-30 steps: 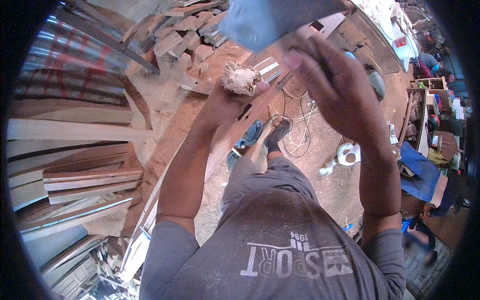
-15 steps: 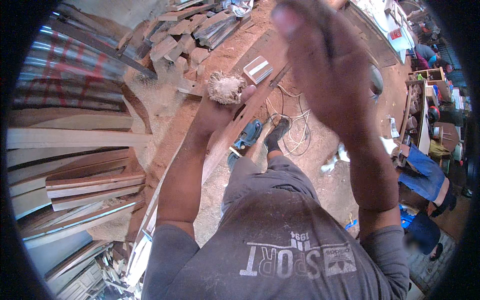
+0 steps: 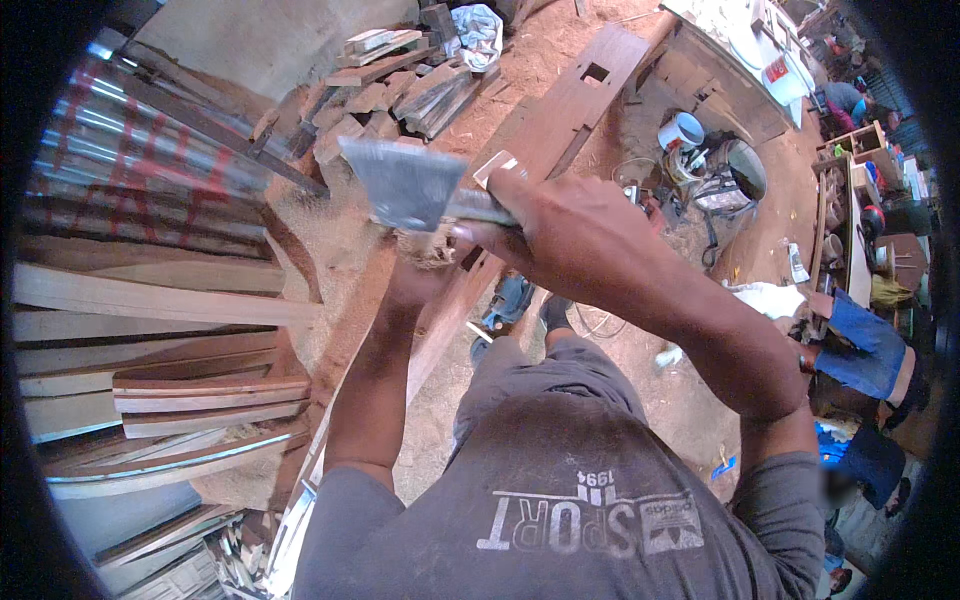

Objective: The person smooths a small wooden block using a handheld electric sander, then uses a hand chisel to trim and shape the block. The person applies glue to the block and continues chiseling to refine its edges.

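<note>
My right hand (image 3: 560, 222) grips a hatchet (image 3: 405, 188) with a wide grey blade, blurred by motion. The blade sits above my left hand (image 3: 412, 284), which is wrapped round what seems to be a chisel. Only the frayed, splintered wooden top of the chisel's handle (image 3: 428, 250) shows; its lower part is hidden. Below both hands runs a long brown plank (image 3: 565, 105) with rectangular cut-outs. A small striped block (image 3: 494, 170) lies on the plank, partly covered by my right hand.
Cut timber (image 3: 430, 98) is heaped at the far left. Boards (image 3: 190, 390) are stacked along the left. A blue power tool (image 3: 512, 300) lies near my feet. A bucket (image 3: 682, 132) and a bag (image 3: 720, 192) stand right of the plank. Other people (image 3: 860, 350) are at the right.
My right hand has come down and left from high up, bringing the hatchet into view over the frayed handle. My left hand keeps its grip in nearly the same place.
</note>
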Available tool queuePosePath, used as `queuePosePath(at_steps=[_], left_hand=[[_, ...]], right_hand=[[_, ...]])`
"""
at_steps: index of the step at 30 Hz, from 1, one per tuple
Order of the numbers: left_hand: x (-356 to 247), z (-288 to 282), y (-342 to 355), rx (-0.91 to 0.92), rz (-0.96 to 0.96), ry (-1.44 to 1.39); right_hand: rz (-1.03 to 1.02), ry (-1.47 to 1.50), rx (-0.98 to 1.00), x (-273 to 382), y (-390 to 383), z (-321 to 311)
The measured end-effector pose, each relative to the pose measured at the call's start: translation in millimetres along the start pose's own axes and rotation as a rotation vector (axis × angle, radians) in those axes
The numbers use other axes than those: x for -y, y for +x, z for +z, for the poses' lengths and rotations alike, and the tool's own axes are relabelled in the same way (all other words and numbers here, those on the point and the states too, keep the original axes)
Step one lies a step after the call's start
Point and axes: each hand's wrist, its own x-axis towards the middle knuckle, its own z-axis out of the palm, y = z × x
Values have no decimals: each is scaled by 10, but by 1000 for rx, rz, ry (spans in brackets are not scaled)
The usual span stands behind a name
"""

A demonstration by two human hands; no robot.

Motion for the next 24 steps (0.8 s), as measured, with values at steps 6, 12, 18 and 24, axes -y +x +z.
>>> queuePosePath(at_steps=[6, 12, 18, 24], left_hand=[[37, 50, 62, 10, 10, -20], [-71, 108, 154, -44, -40, -118], [-232, 15, 334, 1, -131, -178], [-216, 96, 351, -15, -175, -196]], right_hand=[[-21, 95, -23, 22, -46, 183], [-27, 59, -108, -137, -77, 136], [115, 600, -177, -183, -144, -43], [205, 591, -118, -378, -189, -22]])
